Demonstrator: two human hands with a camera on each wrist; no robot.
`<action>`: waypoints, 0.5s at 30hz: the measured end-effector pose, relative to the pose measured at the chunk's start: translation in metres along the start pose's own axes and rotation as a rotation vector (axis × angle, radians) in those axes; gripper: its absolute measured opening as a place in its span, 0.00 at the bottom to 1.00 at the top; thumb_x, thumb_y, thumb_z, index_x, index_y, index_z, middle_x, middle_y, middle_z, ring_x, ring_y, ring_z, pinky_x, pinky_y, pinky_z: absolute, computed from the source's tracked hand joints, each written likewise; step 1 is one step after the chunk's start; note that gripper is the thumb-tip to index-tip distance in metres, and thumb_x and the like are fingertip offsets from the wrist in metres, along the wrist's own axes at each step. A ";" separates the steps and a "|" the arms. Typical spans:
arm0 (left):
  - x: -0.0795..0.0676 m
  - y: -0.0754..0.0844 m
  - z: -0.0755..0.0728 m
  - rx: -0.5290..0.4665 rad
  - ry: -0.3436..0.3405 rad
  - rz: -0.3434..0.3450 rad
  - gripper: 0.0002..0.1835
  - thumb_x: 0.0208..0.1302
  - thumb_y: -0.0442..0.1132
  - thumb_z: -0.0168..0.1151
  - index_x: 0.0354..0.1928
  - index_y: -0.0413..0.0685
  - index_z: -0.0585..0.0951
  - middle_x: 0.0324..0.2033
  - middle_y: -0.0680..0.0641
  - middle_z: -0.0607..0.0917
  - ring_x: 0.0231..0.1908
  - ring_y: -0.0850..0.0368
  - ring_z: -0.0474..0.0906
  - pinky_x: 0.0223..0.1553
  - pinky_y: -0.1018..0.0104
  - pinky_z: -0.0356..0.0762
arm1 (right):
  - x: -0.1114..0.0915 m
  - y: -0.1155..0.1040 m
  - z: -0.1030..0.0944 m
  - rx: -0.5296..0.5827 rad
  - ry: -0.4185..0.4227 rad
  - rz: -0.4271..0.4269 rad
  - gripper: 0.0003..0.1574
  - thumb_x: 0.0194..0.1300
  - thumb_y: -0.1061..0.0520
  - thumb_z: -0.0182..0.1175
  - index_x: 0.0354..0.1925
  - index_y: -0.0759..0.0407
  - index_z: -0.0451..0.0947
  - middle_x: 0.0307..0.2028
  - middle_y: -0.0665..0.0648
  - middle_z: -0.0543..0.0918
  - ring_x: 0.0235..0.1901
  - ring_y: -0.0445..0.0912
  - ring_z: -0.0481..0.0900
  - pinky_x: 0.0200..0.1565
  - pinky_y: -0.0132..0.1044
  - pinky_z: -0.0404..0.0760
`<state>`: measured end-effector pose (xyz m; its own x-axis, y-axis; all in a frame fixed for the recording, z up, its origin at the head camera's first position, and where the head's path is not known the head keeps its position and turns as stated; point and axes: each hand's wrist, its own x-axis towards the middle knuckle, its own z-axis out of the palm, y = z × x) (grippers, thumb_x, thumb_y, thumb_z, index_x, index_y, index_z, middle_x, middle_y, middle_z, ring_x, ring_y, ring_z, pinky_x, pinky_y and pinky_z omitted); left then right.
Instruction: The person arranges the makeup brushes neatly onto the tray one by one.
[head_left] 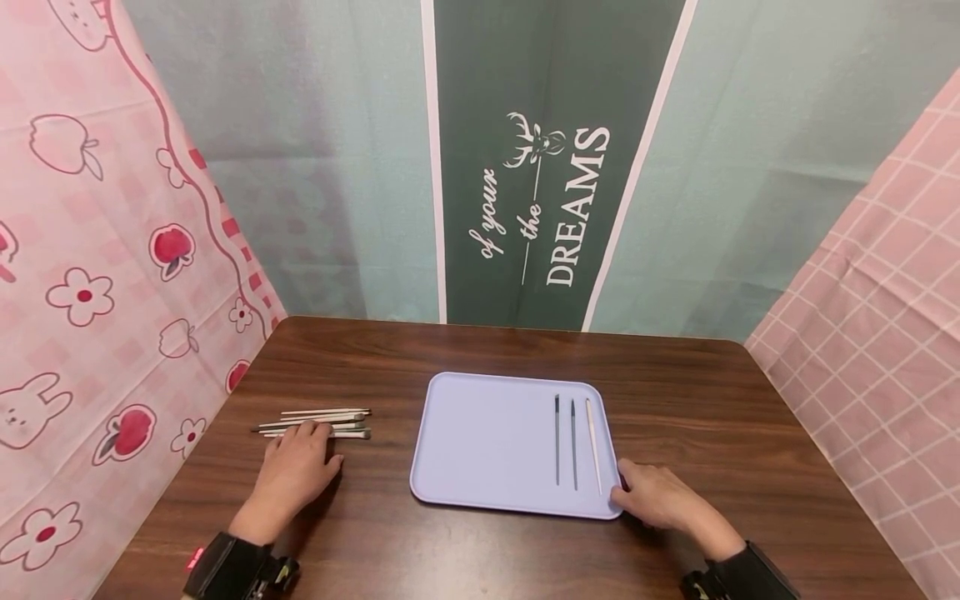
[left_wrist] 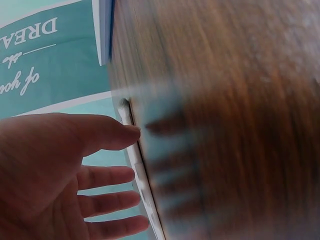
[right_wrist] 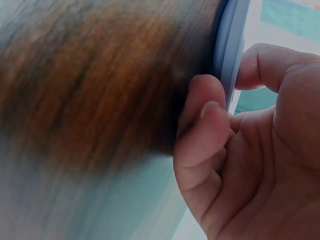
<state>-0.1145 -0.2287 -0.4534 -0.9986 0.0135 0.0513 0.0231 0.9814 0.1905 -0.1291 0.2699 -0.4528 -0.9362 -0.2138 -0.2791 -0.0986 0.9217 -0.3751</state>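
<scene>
My left hand lies over a small pile of makeup brushes on the left of the table, fingers extended. In the left wrist view its thumb and fingertips are right at a pale brush, with no grip round it. At its right front corner, my right hand holds a lilac tray. The right wrist view has the thumb on one side of the tray rim and curled fingers on the other. Two dark brushes and one pale brush lie lengthwise along the tray's right side.
The brown wooden table reaches back to a green curtain with white lettering on its dark band. Pink patterned cloths hang at the left and right. Bare wood separates the brush pile from the tray.
</scene>
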 end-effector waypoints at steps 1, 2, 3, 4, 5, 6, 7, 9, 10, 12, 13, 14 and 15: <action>0.000 0.000 0.000 -0.001 -0.002 -0.001 0.24 0.62 0.44 0.69 0.53 0.33 0.78 0.50 0.31 0.79 0.54 0.29 0.73 0.54 0.28 0.66 | 0.000 0.000 0.000 0.002 -0.002 0.002 0.12 0.62 0.55 0.61 0.30 0.54 0.67 0.19 0.51 0.72 0.14 0.44 0.73 0.19 0.37 0.70; 0.000 0.000 0.000 -0.002 -0.004 -0.003 0.24 0.62 0.44 0.69 0.53 0.33 0.78 0.50 0.31 0.79 0.54 0.29 0.74 0.54 0.28 0.66 | -0.001 -0.001 0.000 0.005 -0.003 0.005 0.12 0.62 0.54 0.61 0.30 0.54 0.67 0.19 0.51 0.72 0.14 0.44 0.73 0.19 0.37 0.70; 0.000 0.000 0.000 -0.002 -0.006 -0.004 0.24 0.62 0.44 0.69 0.53 0.33 0.78 0.50 0.31 0.79 0.54 0.29 0.74 0.54 0.28 0.66 | -0.001 -0.001 0.000 0.007 -0.004 0.007 0.12 0.62 0.54 0.61 0.30 0.54 0.67 0.19 0.51 0.72 0.14 0.44 0.73 0.19 0.37 0.70; 0.000 0.000 -0.001 -0.002 -0.007 -0.006 0.24 0.62 0.44 0.69 0.53 0.33 0.78 0.50 0.31 0.79 0.54 0.29 0.74 0.54 0.28 0.66 | -0.001 -0.001 0.000 0.010 -0.005 0.011 0.12 0.62 0.54 0.61 0.30 0.54 0.67 0.20 0.51 0.72 0.14 0.44 0.73 0.19 0.37 0.70; 0.000 -0.001 -0.001 -0.002 -0.008 -0.007 0.24 0.62 0.44 0.69 0.53 0.33 0.78 0.49 0.31 0.79 0.54 0.29 0.74 0.54 0.28 0.66 | -0.001 0.000 0.000 0.011 -0.006 0.014 0.11 0.62 0.54 0.61 0.31 0.54 0.67 0.20 0.51 0.72 0.14 0.45 0.73 0.19 0.37 0.70; 0.001 -0.001 -0.001 -0.001 -0.010 -0.008 0.24 0.62 0.44 0.69 0.53 0.33 0.78 0.49 0.31 0.79 0.54 0.30 0.74 0.54 0.28 0.66 | 0.000 0.000 0.000 0.013 -0.007 0.018 0.11 0.62 0.55 0.61 0.31 0.54 0.68 0.20 0.51 0.72 0.15 0.45 0.73 0.19 0.37 0.70; 0.001 -0.001 -0.001 -0.001 -0.011 -0.009 0.24 0.62 0.44 0.69 0.52 0.33 0.78 0.49 0.31 0.79 0.54 0.30 0.74 0.54 0.28 0.66 | 0.000 0.000 0.001 0.014 -0.007 0.019 0.11 0.62 0.55 0.61 0.31 0.54 0.68 0.20 0.52 0.72 0.15 0.45 0.73 0.19 0.37 0.70; 0.002 -0.001 -0.001 0.000 -0.014 -0.010 0.23 0.62 0.44 0.69 0.52 0.33 0.78 0.49 0.31 0.79 0.53 0.30 0.75 0.54 0.28 0.66 | 0.000 0.000 0.001 0.017 -0.008 0.019 0.11 0.61 0.55 0.61 0.31 0.54 0.68 0.20 0.52 0.72 0.15 0.45 0.73 0.19 0.37 0.70; 0.002 -0.001 -0.002 0.001 -0.015 -0.010 0.23 0.62 0.44 0.69 0.52 0.33 0.78 0.48 0.31 0.79 0.53 0.30 0.75 0.54 0.28 0.66 | 0.000 0.000 0.001 0.018 -0.009 0.020 0.11 0.61 0.55 0.61 0.31 0.54 0.68 0.20 0.52 0.72 0.15 0.45 0.73 0.19 0.37 0.70; 0.002 -0.001 -0.002 0.001 -0.018 -0.010 0.23 0.62 0.43 0.69 0.51 0.33 0.78 0.48 0.31 0.79 0.53 0.30 0.75 0.54 0.28 0.65 | 0.000 0.000 0.000 0.019 -0.011 0.017 0.11 0.61 0.55 0.61 0.31 0.54 0.68 0.20 0.52 0.73 0.15 0.45 0.73 0.19 0.37 0.70; 0.002 -0.001 -0.003 0.003 -0.017 -0.009 0.22 0.62 0.43 0.69 0.51 0.34 0.78 0.48 0.31 0.79 0.53 0.30 0.75 0.55 0.27 0.65 | -0.001 -0.001 0.000 0.019 -0.011 0.019 0.11 0.61 0.55 0.61 0.31 0.54 0.68 0.20 0.52 0.73 0.15 0.45 0.73 0.19 0.37 0.70; 0.002 -0.001 -0.003 0.005 -0.016 -0.007 0.21 0.62 0.43 0.69 0.50 0.34 0.78 0.47 0.31 0.80 0.52 0.30 0.76 0.55 0.27 0.65 | -0.001 -0.001 0.000 0.018 -0.010 0.019 0.11 0.61 0.55 0.61 0.31 0.54 0.68 0.20 0.52 0.73 0.14 0.45 0.73 0.19 0.37 0.70; 0.002 -0.001 -0.003 0.009 -0.014 -0.004 0.21 0.63 0.42 0.68 0.50 0.34 0.78 0.47 0.31 0.80 0.52 0.30 0.76 0.55 0.27 0.65 | -0.001 -0.001 0.000 0.016 -0.009 0.018 0.11 0.61 0.55 0.61 0.31 0.54 0.67 0.20 0.51 0.73 0.14 0.45 0.73 0.18 0.37 0.70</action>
<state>-0.1161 -0.2307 -0.4502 -0.9992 0.0117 0.0371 0.0182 0.9832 0.1817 -0.1283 0.2691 -0.4525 -0.9348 -0.1997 -0.2936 -0.0760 0.9203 -0.3839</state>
